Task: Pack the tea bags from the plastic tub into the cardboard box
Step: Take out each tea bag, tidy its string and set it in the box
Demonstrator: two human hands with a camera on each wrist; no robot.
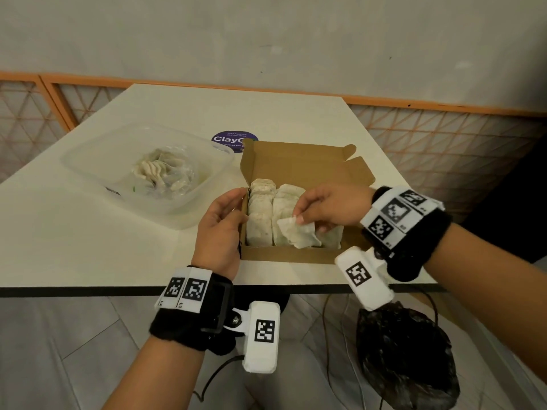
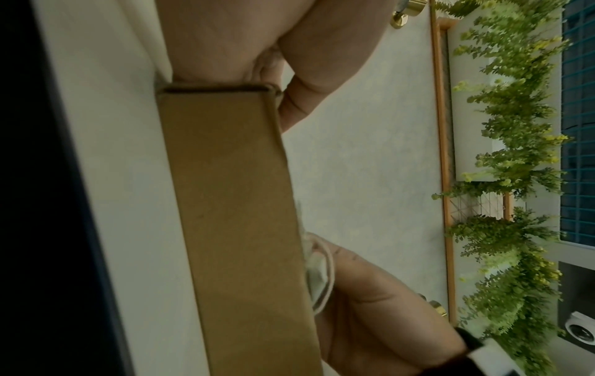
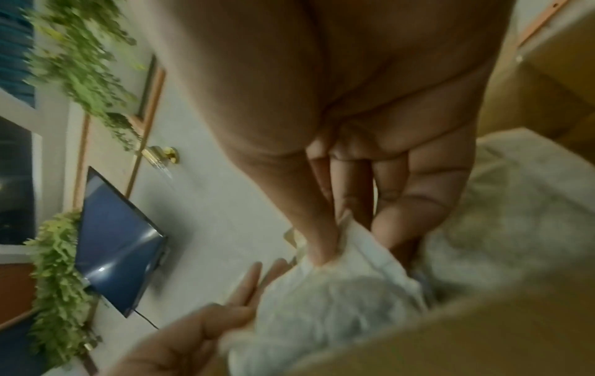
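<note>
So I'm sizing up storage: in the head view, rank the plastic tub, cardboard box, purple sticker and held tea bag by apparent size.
1. Plastic tub and cardboard box: too alike to rank.
2. Purple sticker, partly hidden behind the box.
3. Tea bag, pinched by the right hand.

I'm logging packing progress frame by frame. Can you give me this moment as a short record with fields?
right hand: pinches one tea bag over the cardboard box
left hand: rests against the box's left wall, fingers relaxed
box contents: rows of packed tea bags, lid flap open
plastic tub: left of the box, loose tea bags inside
surface: white table
</note>
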